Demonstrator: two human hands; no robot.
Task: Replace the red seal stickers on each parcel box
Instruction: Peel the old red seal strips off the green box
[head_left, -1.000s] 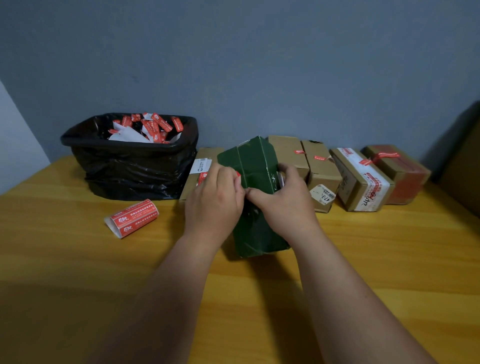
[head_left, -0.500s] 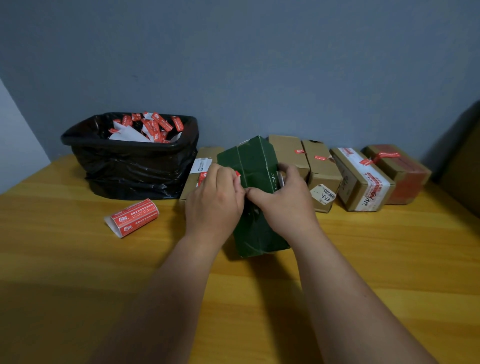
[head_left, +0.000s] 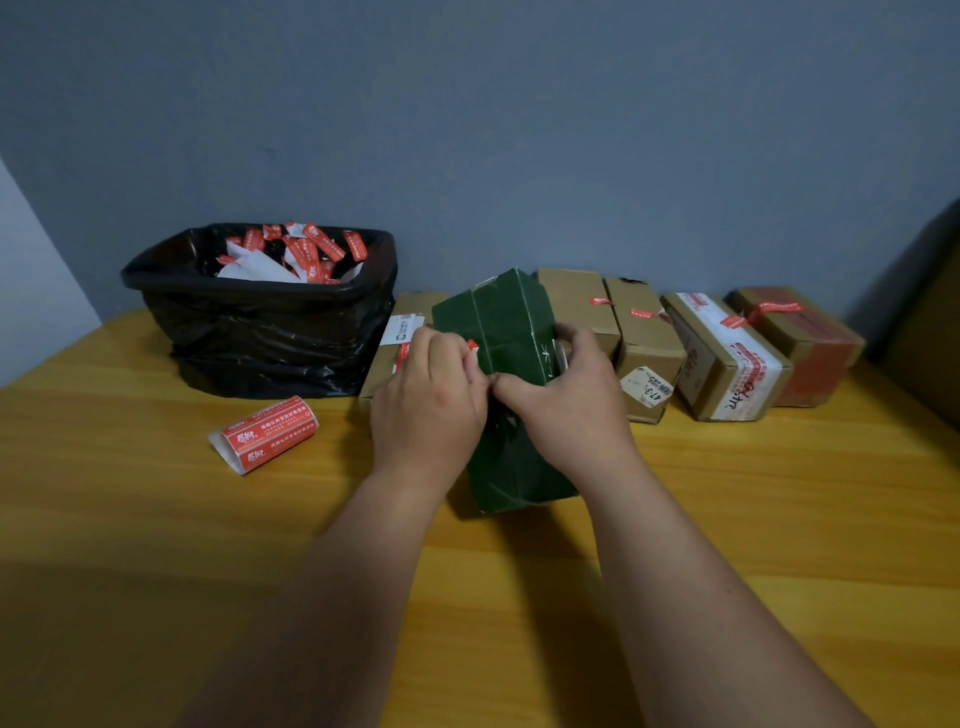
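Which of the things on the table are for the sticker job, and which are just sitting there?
For the job:
- green box, under both hands
- left hand and right hand
- red sticker by the left hand
- sticker roll
- brown boxes along the wall
- black bin bag holding peeled stickers

Just there:
- wooden table
- grey wall

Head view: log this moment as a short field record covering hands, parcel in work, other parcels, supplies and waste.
left hand: on green parcel, pinching red sticker
right hand: gripping green parcel
other parcels: brown boxes along wall, red seals visible
supplies: sticker roll on table
waste: black bin bag with peeled stickers
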